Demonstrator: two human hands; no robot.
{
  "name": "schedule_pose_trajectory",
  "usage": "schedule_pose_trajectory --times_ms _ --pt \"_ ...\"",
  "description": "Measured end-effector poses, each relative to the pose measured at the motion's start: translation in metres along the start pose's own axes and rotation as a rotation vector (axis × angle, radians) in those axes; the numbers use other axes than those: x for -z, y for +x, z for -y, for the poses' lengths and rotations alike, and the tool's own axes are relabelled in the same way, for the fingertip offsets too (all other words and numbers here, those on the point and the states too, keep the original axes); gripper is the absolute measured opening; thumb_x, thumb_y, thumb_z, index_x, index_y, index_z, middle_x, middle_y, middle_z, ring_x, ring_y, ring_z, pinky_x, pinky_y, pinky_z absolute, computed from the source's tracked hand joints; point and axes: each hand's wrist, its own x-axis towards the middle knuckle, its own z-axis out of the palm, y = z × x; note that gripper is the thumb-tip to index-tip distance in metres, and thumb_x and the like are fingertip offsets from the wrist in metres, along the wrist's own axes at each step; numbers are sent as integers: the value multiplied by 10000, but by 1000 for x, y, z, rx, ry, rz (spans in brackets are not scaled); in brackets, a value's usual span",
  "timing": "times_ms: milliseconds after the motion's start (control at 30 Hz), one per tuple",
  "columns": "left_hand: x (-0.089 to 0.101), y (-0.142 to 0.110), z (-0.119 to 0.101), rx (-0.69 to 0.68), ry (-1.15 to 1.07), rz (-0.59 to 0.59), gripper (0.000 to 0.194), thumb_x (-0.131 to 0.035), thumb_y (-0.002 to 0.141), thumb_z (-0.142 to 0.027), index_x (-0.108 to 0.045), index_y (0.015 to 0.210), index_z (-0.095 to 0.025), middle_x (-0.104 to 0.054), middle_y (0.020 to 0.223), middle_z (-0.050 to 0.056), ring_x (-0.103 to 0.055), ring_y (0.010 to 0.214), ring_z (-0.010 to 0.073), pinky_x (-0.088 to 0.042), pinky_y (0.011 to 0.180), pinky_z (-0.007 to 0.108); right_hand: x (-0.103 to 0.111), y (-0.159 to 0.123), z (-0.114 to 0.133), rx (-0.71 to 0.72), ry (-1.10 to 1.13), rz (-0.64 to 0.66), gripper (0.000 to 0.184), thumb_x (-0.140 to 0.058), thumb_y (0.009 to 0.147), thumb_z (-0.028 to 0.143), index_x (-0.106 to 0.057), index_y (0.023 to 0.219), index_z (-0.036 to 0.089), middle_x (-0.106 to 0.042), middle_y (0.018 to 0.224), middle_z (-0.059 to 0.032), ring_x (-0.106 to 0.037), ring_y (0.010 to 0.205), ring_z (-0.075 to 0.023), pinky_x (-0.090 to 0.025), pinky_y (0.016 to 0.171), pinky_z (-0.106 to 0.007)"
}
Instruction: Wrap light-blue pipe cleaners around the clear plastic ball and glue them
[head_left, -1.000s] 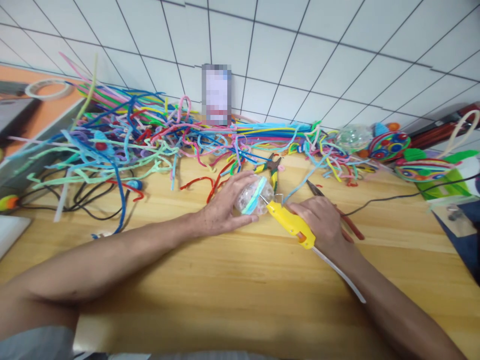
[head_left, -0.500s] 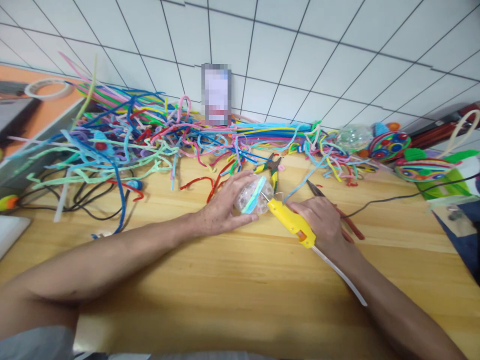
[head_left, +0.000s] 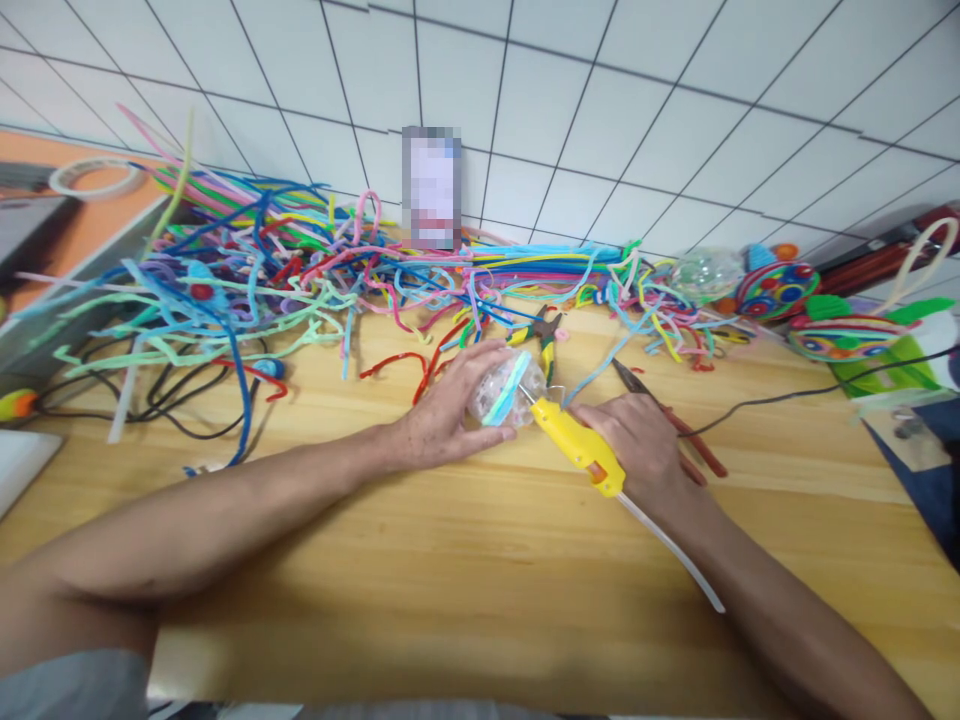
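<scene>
My left hand (head_left: 446, 410) is wrapped round the left side of a clear, rounded plastic piece (head_left: 531, 382). Across that piece run blue and yellow-green pipe cleaner strips (head_left: 506, 392). In my right hand (head_left: 637, 440) is a yellow hot glue gun (head_left: 577, 442), its metal nozzle pointing at the clear piece beside the strips. A translucent glue stick (head_left: 675, 553) trails from the gun's rear. Whether the nozzle touches the surface, I cannot tell. Just behind the clear piece lie yellow-and-green-handled pliers (head_left: 549, 345).
A tangled heap of colourful pipe cleaners (head_left: 285, 260) spreads along the tiled wall. Red-handled pliers (head_left: 697, 445) lie beside my right hand. A phone (head_left: 433, 190) leans on the wall. At right are decorated fish-like pieces (head_left: 780, 290) and a black cord (head_left: 795, 395).
The glue gun and my right hand have shifted very slightly to the left along the clear piece. My left hand holds its place.
</scene>
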Motion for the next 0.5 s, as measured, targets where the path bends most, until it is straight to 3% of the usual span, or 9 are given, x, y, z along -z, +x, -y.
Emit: schedule_pose_trajectory --times_ms 100,200,367,500 --pt "0 0 0 0 -4 -3 910 -818 976 -454 -298 1712 -323 -471 1666 195 -448 1612 398 -474 1291 661 1 2 1 89 26 -105 283 -493 1133 262 -720 1254 142 -778 879 -78 -674 818 -220 -480 805 -382" --pt "0 0 0 15 -15 -8 917 -829 966 -453 -304 1708 -333 -477 1668 186 -452 1608 405 -463 1295 667 2 3 0 84 26 -162 271 -520 1117 243 -700 1301 158 -790 894 -70 -673 802 -215 -486 793 -376" --pt "-2 -1 1 32 -17 -32 912 -830 961 -463 -307 1697 -335 -481 1661 179 -457 1601 401 -459 1295 668 0 3 2 59 1 -162 258 -521 1121 273 -690 1284 165 -788 894 -66 -662 780 -219 -482 781 -379" --pt "-5 -2 2 32 5 -67 916 -857 938 -475 -331 1674 -334 -523 1617 168 -485 1573 391 -475 1275 658 0 5 7 90 -6 -154 424 -372 1180 393 -688 1271 125 -770 884 -89 -638 782 -233 -462 753 -393"
